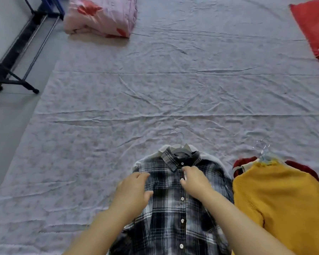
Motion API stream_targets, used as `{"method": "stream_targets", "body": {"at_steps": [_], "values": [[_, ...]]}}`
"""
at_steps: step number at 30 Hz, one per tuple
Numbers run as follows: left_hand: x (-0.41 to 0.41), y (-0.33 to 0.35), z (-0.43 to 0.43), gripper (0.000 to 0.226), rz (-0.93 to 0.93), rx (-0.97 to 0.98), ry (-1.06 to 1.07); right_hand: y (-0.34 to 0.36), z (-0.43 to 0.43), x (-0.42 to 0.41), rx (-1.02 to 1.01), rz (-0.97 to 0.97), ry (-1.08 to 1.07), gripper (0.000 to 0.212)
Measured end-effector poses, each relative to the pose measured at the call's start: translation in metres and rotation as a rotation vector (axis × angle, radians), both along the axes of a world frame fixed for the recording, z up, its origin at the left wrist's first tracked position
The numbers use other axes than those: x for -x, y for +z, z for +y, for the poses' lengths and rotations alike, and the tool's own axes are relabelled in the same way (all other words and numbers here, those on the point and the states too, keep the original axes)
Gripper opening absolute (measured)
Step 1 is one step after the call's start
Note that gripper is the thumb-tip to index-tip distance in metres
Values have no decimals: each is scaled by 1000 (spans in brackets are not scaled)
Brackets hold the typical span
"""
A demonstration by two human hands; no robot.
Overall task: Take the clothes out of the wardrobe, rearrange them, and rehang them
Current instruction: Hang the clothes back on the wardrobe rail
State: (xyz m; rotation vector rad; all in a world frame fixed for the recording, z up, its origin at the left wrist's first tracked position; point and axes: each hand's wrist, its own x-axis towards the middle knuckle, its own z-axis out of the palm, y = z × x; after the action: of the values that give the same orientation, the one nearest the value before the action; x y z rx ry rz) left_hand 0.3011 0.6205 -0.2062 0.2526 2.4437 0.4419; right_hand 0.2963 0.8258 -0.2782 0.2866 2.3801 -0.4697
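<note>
The plaid shirt (171, 208) lies front-up on the bed (155, 89) just before me, with its hanger (179, 142) in the collar and the wire hook pointing away from me. A white garment (208, 156) shows under its shoulders. I judge the shirt to be light, thin and limp: it will sag and fold wherever I lift it, and the buttons are small and need fingertip work. The hanger is the only stiff part, so for carrying I would take it by the hook or at the neck; for straightening, the placket and the shoulder seams look like the best places to hold.

My left hand (134, 188) rests on the shirt's chest panel, fingers relaxed and holding nothing, pressing the cloth flat. My right hand (195, 179) is on the button placket just below the collar, forefinger and thumb pinching the cloth at a button. A yellow sweater (274, 196) lies just beside the shirt, on its own hanger.
</note>
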Motion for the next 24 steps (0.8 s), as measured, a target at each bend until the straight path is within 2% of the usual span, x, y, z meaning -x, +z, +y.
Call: {"method": "stream_targets", "body": {"at_steps": [8, 12, 18, 24], "values": [[53, -79, 36, 53, -120, 43, 49, -119, 47, 109, -22, -11, 32, 41], [62, -104, 38, 53, -136, 57, 83, -158, 46, 127, -153, 46, 143, 34], [56, -118, 44, 51, -140, 67, 57, -177, 46, 126, -284, 174, 161, 24], [40, -106, 44, 49, -86, 51, 46, -163, 54, 112, -163, 336, 124, 18]]}}
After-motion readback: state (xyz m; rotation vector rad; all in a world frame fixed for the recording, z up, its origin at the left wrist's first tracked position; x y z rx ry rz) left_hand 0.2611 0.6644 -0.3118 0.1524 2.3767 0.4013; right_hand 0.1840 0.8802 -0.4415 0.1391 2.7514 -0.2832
